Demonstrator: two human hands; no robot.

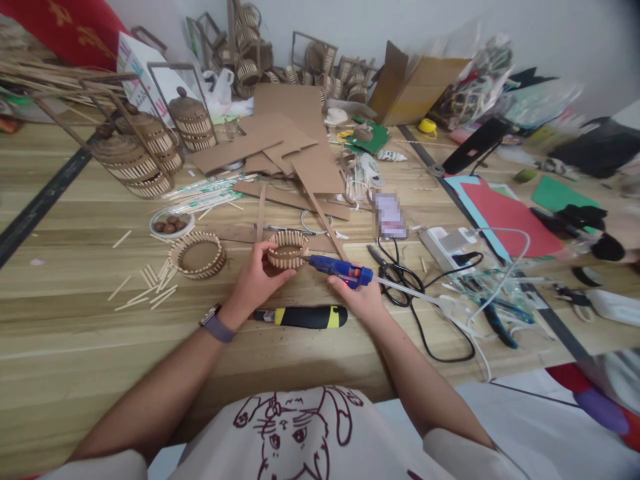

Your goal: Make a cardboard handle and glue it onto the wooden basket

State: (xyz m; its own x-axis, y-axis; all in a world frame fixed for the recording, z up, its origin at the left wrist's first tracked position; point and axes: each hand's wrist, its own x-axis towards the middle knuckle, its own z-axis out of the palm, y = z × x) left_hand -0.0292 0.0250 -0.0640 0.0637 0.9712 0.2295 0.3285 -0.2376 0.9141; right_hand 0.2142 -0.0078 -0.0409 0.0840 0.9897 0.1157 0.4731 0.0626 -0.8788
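We have the small basket [285, 261] on the desk [75, 320] in front of the person, between the two hands. Left hand [263, 275]: fingers curled round its left side, pinching the wall, thumb at the near edge. Right hand [361, 297]: fingers closed round the blue glue gun [343, 270], nozzle right at the basket's right side; we can't tell whether the trigger is squeezed.

Main risk, we'd say: a burn. The left fingers sit close to the nozzle, a small red light shows on the gun, and a slip of either hand could put the hot tip or a drip on skin. Too much squeeze could leave blobs on the slats; too hard a pinch could bend the wall or pop slats loose.

Next: snags. The long glue stick [407, 289] juts out behind the gun over the scissors [399, 275] and could catch if the gun swings. The black cord [424, 333] loops near the right forearm; if it feeds the gun (we can't tell), a tug might jerk the tip. The utility knife [310, 317] lies between the wrists, blade end toward the left one; a dropped forearm could knock it.
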